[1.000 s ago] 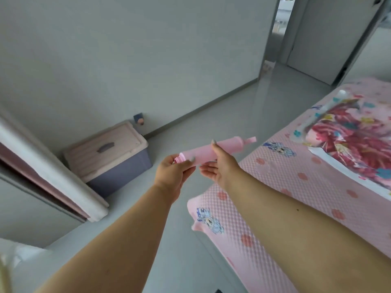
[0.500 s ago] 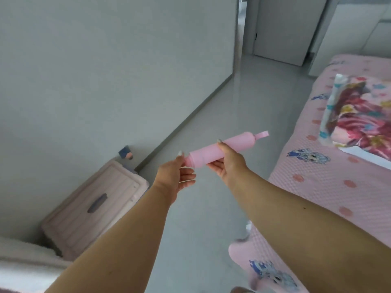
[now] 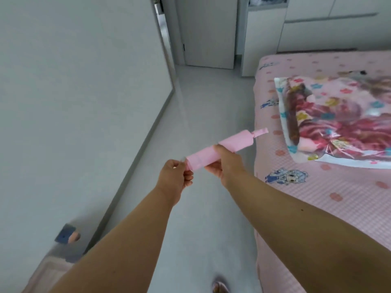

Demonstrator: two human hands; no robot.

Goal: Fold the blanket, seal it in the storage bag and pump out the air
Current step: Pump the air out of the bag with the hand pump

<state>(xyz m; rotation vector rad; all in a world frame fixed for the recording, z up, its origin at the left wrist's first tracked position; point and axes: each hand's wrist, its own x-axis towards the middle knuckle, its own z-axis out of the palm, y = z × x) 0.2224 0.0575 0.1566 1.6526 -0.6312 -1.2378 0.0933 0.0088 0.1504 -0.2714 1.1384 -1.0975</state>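
Note:
A pink hand pump (image 3: 237, 142) is held in the air over the floor, its narrow handle end pointing up and right toward the bed. My right hand (image 3: 227, 166) grips the pump's barrel around the middle. My left hand (image 3: 176, 178) pinches the pump's near end with its fingertips. On the bed lies the clear storage bag (image 3: 338, 125) with the folded floral blanket inside it, about an arm's length to the right of the pump.
The bed with a pink patterned sheet (image 3: 338, 197) fills the right side. A grey floor aisle (image 3: 201, 115) runs between it and the white wall toward a door. A pink-lidded storage box (image 3: 48, 273) and a small blue object (image 3: 66, 234) sit at lower left.
The view has swung right and up: the storage box has slid to the lower-left corner and the bagged blanket has come closer. Both hands keep hold of the pump, which has risen slightly.

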